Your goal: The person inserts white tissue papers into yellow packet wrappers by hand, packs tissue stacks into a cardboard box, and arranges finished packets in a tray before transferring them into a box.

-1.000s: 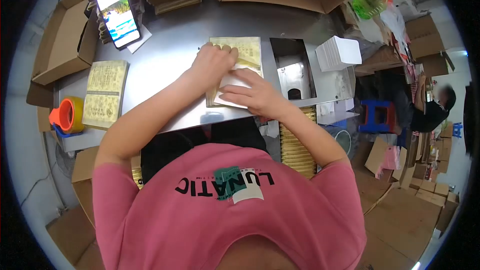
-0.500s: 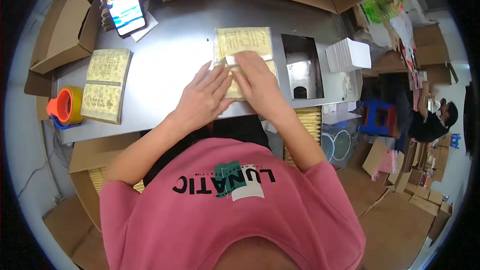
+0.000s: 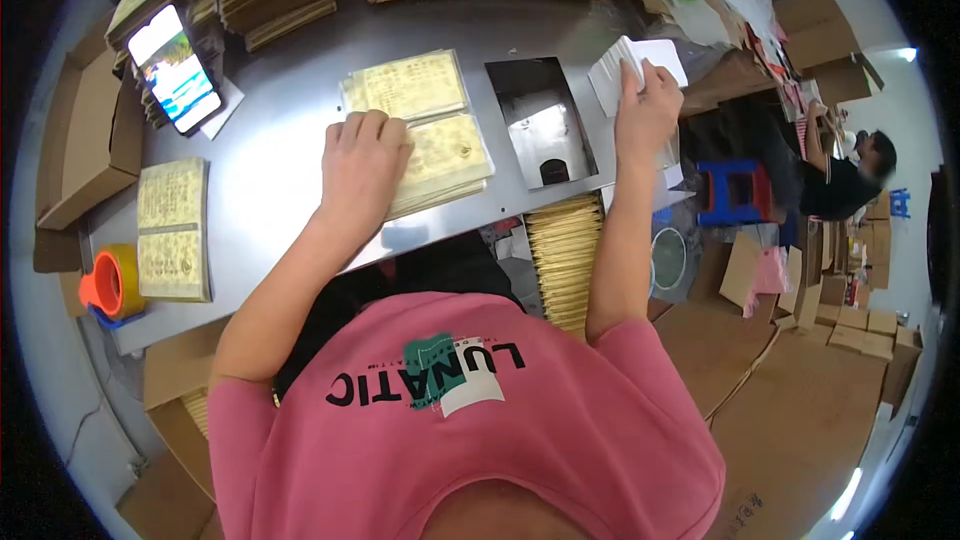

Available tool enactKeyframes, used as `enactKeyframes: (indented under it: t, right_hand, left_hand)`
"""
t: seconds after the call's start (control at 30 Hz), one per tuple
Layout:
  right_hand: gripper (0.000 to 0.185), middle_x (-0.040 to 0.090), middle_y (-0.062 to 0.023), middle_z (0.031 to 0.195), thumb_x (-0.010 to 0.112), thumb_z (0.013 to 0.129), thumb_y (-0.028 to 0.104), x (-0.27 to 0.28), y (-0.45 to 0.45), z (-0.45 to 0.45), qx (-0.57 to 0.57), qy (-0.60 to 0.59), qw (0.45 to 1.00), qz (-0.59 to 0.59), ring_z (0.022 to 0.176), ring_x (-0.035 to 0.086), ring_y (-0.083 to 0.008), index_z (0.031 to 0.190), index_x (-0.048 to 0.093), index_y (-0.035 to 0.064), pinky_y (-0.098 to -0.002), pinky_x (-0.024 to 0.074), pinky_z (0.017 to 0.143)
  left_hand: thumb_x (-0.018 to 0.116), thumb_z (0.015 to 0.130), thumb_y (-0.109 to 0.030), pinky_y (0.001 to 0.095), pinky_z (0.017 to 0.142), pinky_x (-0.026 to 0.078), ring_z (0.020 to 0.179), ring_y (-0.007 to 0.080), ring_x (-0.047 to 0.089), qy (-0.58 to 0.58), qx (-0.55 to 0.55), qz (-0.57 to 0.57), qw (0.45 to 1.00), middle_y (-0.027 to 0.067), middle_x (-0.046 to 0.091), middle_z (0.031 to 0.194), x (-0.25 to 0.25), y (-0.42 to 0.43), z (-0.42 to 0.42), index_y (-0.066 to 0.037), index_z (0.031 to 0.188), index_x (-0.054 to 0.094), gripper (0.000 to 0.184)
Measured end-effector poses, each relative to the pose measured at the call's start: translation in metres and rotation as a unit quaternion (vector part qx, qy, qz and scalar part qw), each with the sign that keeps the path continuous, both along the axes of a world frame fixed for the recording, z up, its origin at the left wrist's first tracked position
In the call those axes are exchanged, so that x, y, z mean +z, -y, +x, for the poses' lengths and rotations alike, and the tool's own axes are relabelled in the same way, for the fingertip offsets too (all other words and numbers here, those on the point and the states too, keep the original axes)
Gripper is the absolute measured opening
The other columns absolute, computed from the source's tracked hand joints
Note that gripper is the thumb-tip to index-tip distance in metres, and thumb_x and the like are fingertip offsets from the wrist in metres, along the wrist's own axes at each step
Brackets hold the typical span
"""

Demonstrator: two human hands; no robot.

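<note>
The right hand (image 3: 648, 112) is now leaving the yellow printed packets (image 3: 447, 152) and reaching its bent fingers to the white cards (image 3: 660, 54), so smoothing is giving way to card handling. The left hand (image 3: 362, 168) is resting, fingers curled, at the packets' left edge on the metal table (image 3: 265, 175); whether either hand is gripping, I cannot tell.

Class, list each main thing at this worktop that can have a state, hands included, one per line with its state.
Phone: screen lit, tilted
Left carton: open
Near-left yellow paper stack: lying flat
Middle yellow paper stack: lying flat, edges uneven
White cards: stacked
Table cut-out: uncovered
Left hand: fingers bent, at middle stack's edge
Right hand: fingers at the white cards
</note>
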State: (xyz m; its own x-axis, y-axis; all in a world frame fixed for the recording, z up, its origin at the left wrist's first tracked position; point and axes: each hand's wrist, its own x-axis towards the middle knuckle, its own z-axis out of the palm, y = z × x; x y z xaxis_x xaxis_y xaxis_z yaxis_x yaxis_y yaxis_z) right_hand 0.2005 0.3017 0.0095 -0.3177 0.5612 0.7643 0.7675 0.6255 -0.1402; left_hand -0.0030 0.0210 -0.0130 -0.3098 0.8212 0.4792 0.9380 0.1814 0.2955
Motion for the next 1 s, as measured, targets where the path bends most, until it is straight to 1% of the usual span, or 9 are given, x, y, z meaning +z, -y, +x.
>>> enactKeyframes:
  t: [0.17,0.4,0.63,0.7,0.77,0.83,0.87,0.97,1.0]
  right_hand:
    - [0.034,0.066,-0.0142,0.106,0.065,0.089,0.032,0.012,0.008,-0.001,0.024,-0.034,0.996,-0.081,0.083,0.064,-0.0302,0.104,0.070,0.0019,-0.0371,0.0498,0.078]
    - [0.031,0.070,-0.0137,0.101,0.061,0.091,0.028,0.019,-0.007,0.005,0.091,-0.087,0.972,-0.197,0.080,0.067,-0.0275,0.099,0.070,-0.0005,-0.0321,0.0500,0.076]
    - [0.030,0.071,-0.0132,0.099,0.059,0.094,0.022,0.032,0.028,-0.010,0.025,-0.125,0.980,-0.152,0.082,0.067,-0.0199,0.106,0.067,-0.0043,-0.0278,0.0500,0.076]
    - [0.028,0.070,-0.0108,0.106,0.056,0.096,0.017,0.024,0.055,-0.028,0.173,-0.277,0.885,-0.331,0.089,0.066,-0.0169,0.111,0.067,-0.0040,-0.0266,0.0502,0.082]
    - [0.024,0.066,-0.0100,0.115,0.058,0.095,0.011,0.006,0.089,-0.066,0.344,-0.364,0.730,-0.466,0.098,0.064,-0.0171,0.111,0.068,-0.0043,-0.0271,0.0491,0.089]
    - [0.021,0.067,-0.0122,0.115,0.060,0.088,0.000,-0.028,0.110,-0.095,0.401,-0.231,0.795,-0.393,0.105,0.062,-0.0187,0.108,0.070,-0.0009,-0.0291,0.0474,0.093]
    - [0.021,0.069,-0.0107,0.106,0.055,0.085,-0.005,-0.039,0.116,-0.102,0.407,-0.164,0.838,-0.325,0.099,0.064,-0.0185,0.100,0.070,0.0003,-0.0291,0.0493,0.088]
    - [0.020,0.069,-0.0073,0.096,0.052,0.082,-0.008,-0.037,0.113,-0.103,0.439,-0.097,0.854,-0.263,0.090,0.064,-0.0181,0.091,0.068,-0.0005,-0.0285,0.0503,0.080]
    - [0.015,0.069,-0.0060,0.091,0.053,0.084,-0.006,-0.034,0.109,-0.101,0.473,-0.095,0.825,-0.294,0.086,0.063,-0.0164,0.088,0.067,-0.0012,-0.0281,0.0500,0.076]
  left_hand:
    - [0.069,0.079,-0.017,0.0387,0.082,0.039,0.093,0.0245,0.055,-0.015,0.047,-0.040,0.998,0.0051,0.061,0.088,0.002,0.005,0.000,-0.009,0.091,0.062,0.016]
    - [0.069,0.079,-0.019,0.0381,0.083,0.036,0.094,0.0247,0.055,0.104,0.028,-0.047,0.993,0.0047,0.064,0.091,0.012,0.008,-0.009,-0.009,0.093,0.064,0.018]
    - [0.068,0.078,-0.018,0.0382,0.083,0.037,0.091,0.0248,0.056,0.167,-0.006,-0.032,0.985,0.0057,0.065,0.082,0.004,0.006,-0.020,-0.009,0.084,0.067,0.012]
    - [0.068,0.078,-0.018,0.0384,0.083,0.037,0.091,0.0247,0.056,0.169,-0.003,-0.043,0.985,0.0055,0.064,0.080,0.009,0.005,-0.023,-0.009,0.083,0.067,0.010]
    - [0.068,0.078,-0.017,0.0390,0.082,0.037,0.091,0.0241,0.055,0.124,-0.015,-0.033,0.992,0.0037,0.063,0.079,0.013,0.001,-0.023,-0.012,0.083,0.067,0.007]
    - [0.068,0.079,-0.017,0.0390,0.082,0.037,0.092,0.0242,0.055,0.089,-0.016,-0.002,0.996,0.0035,0.062,0.081,0.015,-0.002,-0.022,-0.012,0.083,0.066,0.007]
    - [0.068,0.079,-0.017,0.0391,0.082,0.037,0.092,0.0242,0.055,0.057,-0.021,0.028,0.998,0.0032,0.062,0.083,0.014,-0.002,-0.021,-0.012,0.084,0.065,0.007]
    - [0.065,0.084,-0.018,0.0387,0.082,0.037,0.094,0.0258,0.054,0.075,-0.027,0.013,0.997,0.0055,0.062,0.090,0.009,0.004,-0.020,-0.008,0.088,0.065,0.011]
    - [0.065,0.084,-0.018,0.0387,0.082,0.037,0.094,0.0258,0.054,0.076,-0.023,0.011,0.997,0.0055,0.062,0.090,0.005,0.007,-0.020,-0.008,0.088,0.065,0.011]
